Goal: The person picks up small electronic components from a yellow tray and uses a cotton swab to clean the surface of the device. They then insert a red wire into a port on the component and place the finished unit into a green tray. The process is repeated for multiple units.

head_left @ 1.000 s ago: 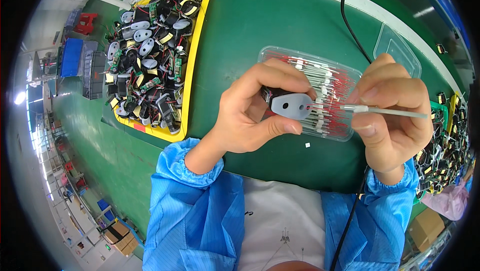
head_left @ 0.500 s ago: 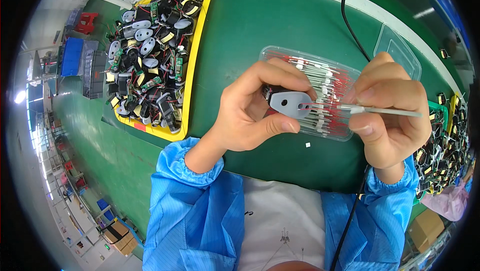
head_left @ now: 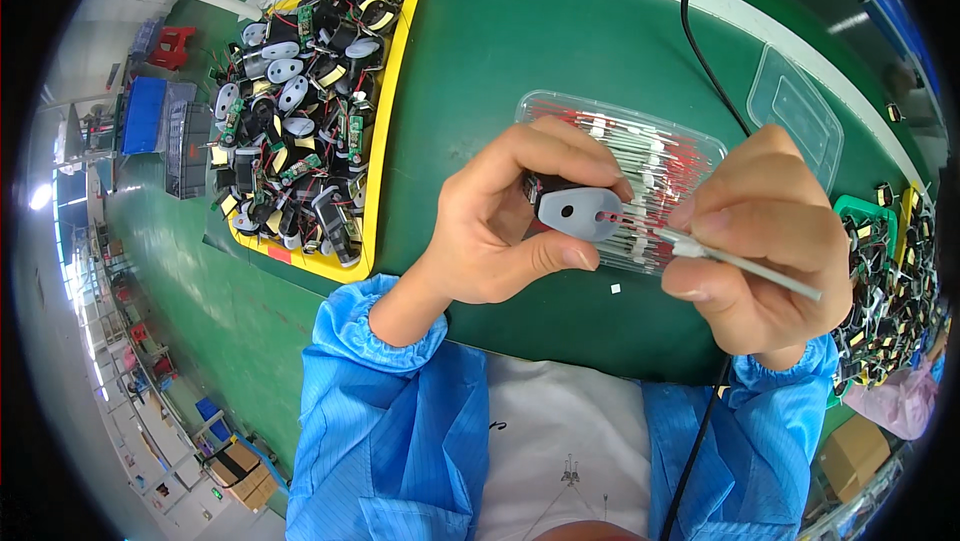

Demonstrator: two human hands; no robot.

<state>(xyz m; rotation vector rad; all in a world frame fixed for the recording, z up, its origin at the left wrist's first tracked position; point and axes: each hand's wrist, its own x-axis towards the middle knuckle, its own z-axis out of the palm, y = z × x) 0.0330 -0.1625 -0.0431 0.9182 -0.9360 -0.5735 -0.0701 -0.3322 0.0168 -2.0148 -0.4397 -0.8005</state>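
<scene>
- Left hand (head_left: 500, 231): pinched around a small grey oval plastic part (head_left: 580, 213), smooth-faced with one round hole and smaller holes, backed by a black body; it is held above the tabletop (head_left: 480, 71), over the near edge of the clear tray (head_left: 690, 156).
- Right hand (head_left: 760, 251): closed on a slim white rod-like tool (head_left: 745, 266), its tip set at the grey part's right edge.
- Clear tray: shallow, transparent plastic, filled with thin wire-leaded components with red ends.
- Yellow tray (head_left: 385, 121): rectangular plastic, heaped with black and grey assemblies and small green boards.
- Tabletop: matte green mat.
- Empty clear lid (head_left: 795, 111): lying well right of the tray.
- Sleeves (head_left: 400, 421): blue, finely striped fabric.
</scene>
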